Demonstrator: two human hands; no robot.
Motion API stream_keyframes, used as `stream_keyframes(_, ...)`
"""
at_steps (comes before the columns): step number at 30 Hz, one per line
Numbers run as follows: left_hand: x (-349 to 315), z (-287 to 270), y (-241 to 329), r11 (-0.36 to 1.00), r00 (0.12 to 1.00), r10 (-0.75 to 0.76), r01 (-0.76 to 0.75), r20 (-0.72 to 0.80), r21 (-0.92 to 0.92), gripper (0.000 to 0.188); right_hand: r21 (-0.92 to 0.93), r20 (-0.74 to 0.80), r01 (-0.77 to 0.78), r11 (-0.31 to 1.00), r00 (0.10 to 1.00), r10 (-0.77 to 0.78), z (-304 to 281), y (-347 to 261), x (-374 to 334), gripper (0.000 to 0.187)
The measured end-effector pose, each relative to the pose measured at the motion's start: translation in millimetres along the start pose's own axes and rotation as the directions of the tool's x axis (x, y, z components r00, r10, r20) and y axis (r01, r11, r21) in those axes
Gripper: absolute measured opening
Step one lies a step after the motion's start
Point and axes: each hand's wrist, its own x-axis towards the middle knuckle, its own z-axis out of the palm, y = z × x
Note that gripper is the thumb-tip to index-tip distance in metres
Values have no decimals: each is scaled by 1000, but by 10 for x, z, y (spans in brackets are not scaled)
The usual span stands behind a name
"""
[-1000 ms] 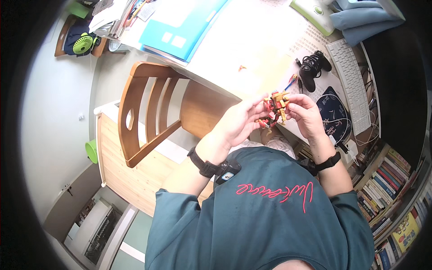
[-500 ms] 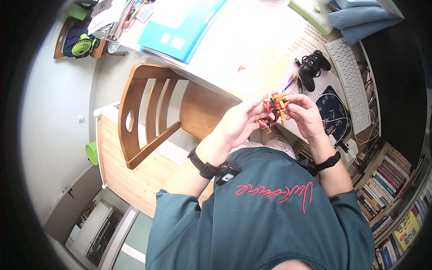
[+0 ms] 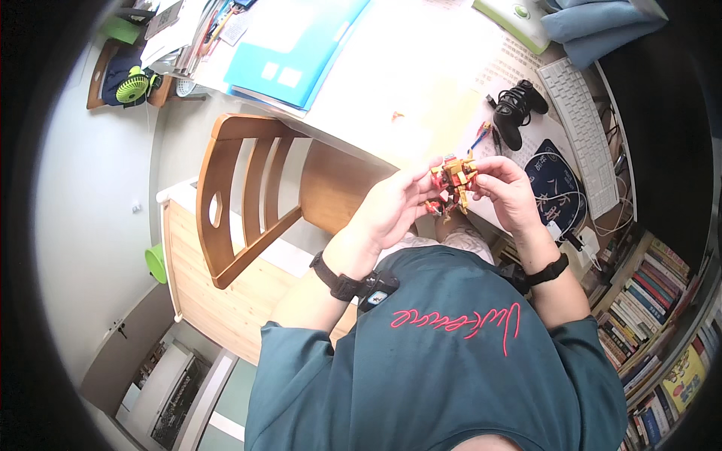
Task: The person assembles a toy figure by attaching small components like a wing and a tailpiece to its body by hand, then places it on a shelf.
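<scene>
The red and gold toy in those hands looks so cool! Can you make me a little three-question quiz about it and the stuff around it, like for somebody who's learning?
1. True or false: only the left hand touches the red and gold toy.

2. Pick one. What colour is the keyboard near the black game controller?
A. Black
B. White
C. Red

3. Fill in the missing word: the wooden chair stands on the person's ____ side.

Key:
1. False: the right hand touches it too.
2. B, white.
3. Left.
</scene>
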Motion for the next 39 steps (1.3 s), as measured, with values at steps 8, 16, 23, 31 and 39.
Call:
stream_keyframes(8,-1,28,-20,1000,1000,12,-12,-6,-21,50,15,-24,-14,1000,1000,14,18,-28,-8,16)
stream_keyframes(16,-25,48,8,998,1000,29,-28,-10,62,45,-4,13,28,1000,1000,-28,26,-29,-32,16)
stream_keyframes(23,-3,143,6,983,994,102,-95,-36,158,44,-118,51,38,992,998,-32,128,-71,-52,17)
stream_keyframes(31,30,84,-7,979,990,110,-92,-89,183,38,-137,18,103,985,995,-102,235,-117,-126,17)
stream_keyframes(39,28,38,-41,979,992,110,-97,-66,180,38,-153,-13,122,981,992,-125,255,-117,-141,16)
